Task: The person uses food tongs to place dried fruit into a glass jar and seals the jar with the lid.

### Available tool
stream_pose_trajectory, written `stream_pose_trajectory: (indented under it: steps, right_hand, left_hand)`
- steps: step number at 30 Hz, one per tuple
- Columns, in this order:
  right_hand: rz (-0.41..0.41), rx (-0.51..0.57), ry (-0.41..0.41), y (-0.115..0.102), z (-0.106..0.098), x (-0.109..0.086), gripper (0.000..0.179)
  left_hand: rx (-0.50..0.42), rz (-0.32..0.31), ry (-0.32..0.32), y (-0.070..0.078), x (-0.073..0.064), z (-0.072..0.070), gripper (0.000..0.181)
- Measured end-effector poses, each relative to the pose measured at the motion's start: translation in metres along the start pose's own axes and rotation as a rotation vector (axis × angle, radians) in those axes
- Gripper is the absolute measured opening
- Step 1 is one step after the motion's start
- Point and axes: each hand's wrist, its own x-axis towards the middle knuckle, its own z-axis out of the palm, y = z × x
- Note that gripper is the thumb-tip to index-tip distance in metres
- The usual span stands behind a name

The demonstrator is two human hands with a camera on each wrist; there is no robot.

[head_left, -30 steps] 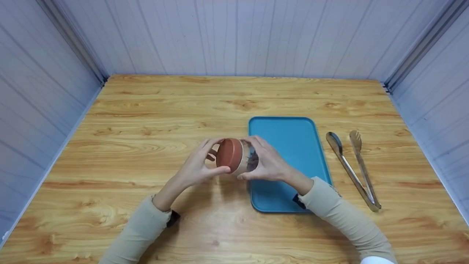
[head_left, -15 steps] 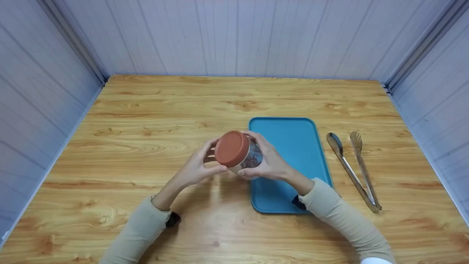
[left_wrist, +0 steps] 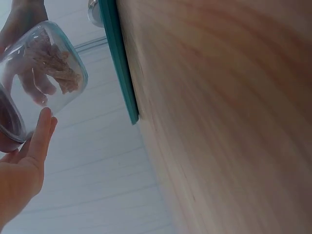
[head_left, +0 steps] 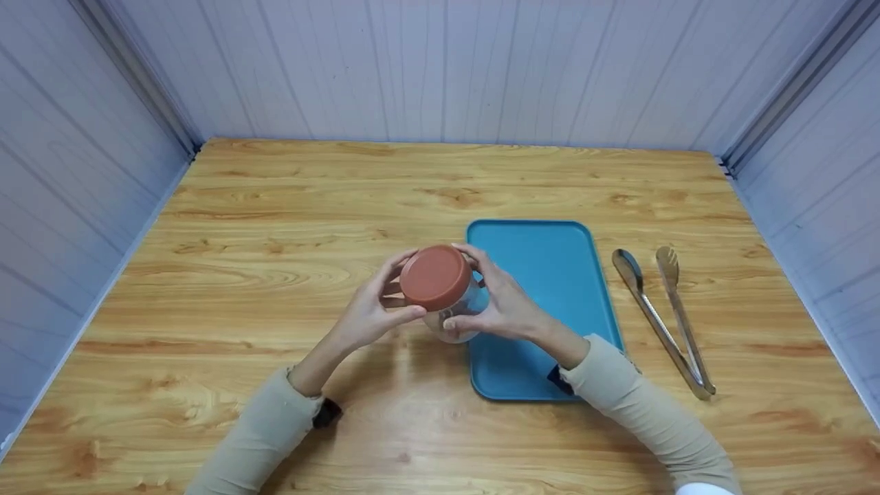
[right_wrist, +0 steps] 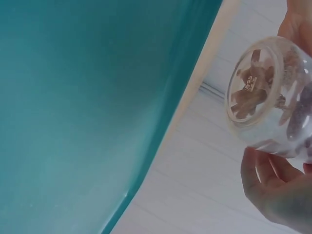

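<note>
Between both hands, held above the table, is a clear jar (head_left: 452,326) with a reddish-brown lid (head_left: 434,277). My left hand (head_left: 371,309) grips the lid's left side, thumb at the near edge and fingers round the far side. On the right, my right hand (head_left: 505,302) holds the transparent body, thumb in front. The jar tilts, its lid facing up and a little left. Brownish, strip-like pieces (left_wrist: 57,68) lie inside it in the left wrist view; the right wrist view shows them through the jar's base (right_wrist: 253,85). What the pieces are I cannot tell.
A blue rectangular tray (head_left: 540,247) lies on the wooden table (head_left: 309,206), partly under the right forearm. To its right rest metal tongs (head_left: 670,323), spread in a V. Pale panel walls (head_left: 440,69) enclose the back and sides.
The jar has turned from lying nearly sideways to a more upright tilt, so its lid top faces upward. Both hands stay on it in about the same place; tray and tongs have not moved.
</note>
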Motion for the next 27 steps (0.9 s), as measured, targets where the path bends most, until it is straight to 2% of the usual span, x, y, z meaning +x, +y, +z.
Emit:
stream_pose_trajectory:
  steps: [6, 10, 15, 18, 23, 27]
  right_hand:
    - [0.029, 0.067, -0.008, -0.028, -0.004, 0.000, 0.078]
    - [0.073, 0.083, -0.024, -0.039, -0.006, 0.000, 0.072]
    - [0.085, 0.161, -0.031, -0.039, -0.006, 0.001, 0.073]
    - [0.069, 0.197, -0.034, -0.036, -0.007, 0.002, 0.074]
    - [0.060, 0.190, -0.043, -0.031, -0.006, 0.003, 0.076]
    - [0.052, 0.168, -0.050, -0.031, -0.006, 0.007, 0.077]
  left_hand:
    - [0.028, 0.036, 0.013, -0.004, 0.000, 0.000, 0.072]
    - [0.049, 0.031, 0.006, 0.005, -0.001, 0.001, 0.072]
    - [0.109, 0.018, -0.037, 0.026, -0.002, 0.001, 0.072]
    - [0.164, 0.001, -0.070, 0.033, -0.001, 0.000, 0.072]
    - [0.250, -0.015, -0.114, 0.038, 0.001, -0.004, 0.073]
    - [0.295, -0.035, -0.125, 0.041, 0.003, -0.008, 0.073]
